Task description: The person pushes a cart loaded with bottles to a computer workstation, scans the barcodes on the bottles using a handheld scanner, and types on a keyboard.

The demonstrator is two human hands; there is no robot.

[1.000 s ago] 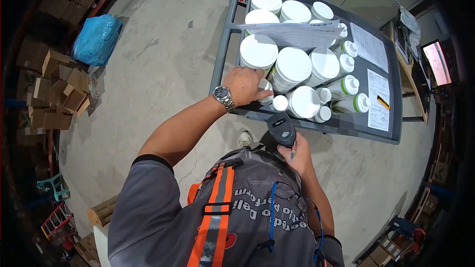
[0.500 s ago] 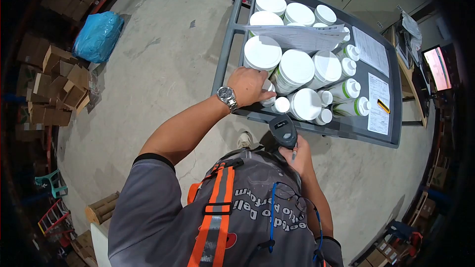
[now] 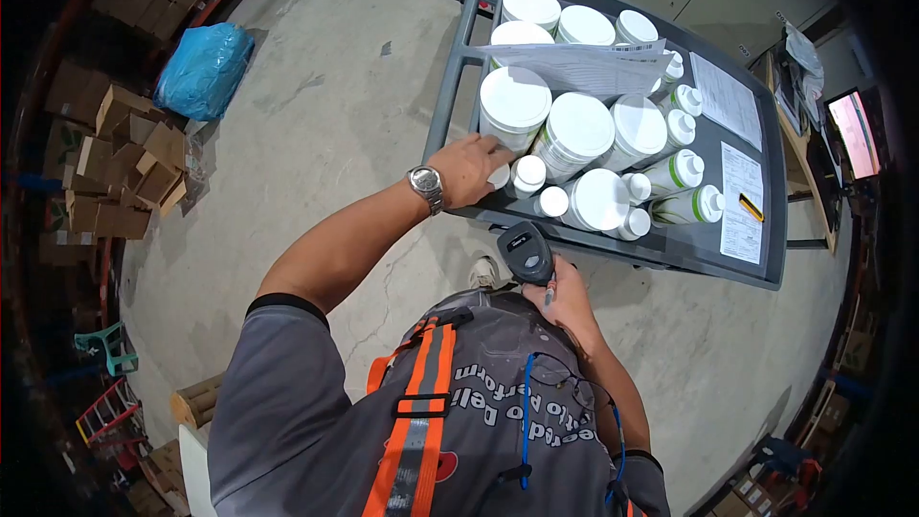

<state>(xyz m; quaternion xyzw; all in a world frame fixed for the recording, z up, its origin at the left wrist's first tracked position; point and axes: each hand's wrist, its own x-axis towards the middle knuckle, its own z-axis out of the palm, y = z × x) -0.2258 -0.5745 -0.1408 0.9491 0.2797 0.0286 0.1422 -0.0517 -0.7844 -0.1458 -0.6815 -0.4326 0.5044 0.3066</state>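
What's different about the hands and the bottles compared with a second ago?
The left hand has come off the small white bottle and moved left, to a cap partly hidden by it. The right hand has shifted the scanner slightly left, keeping its hold. The large tubs and papers stayed put on the cart.

left arm [image 3: 349, 241] extended, right hand [image 3: 563, 294] curled
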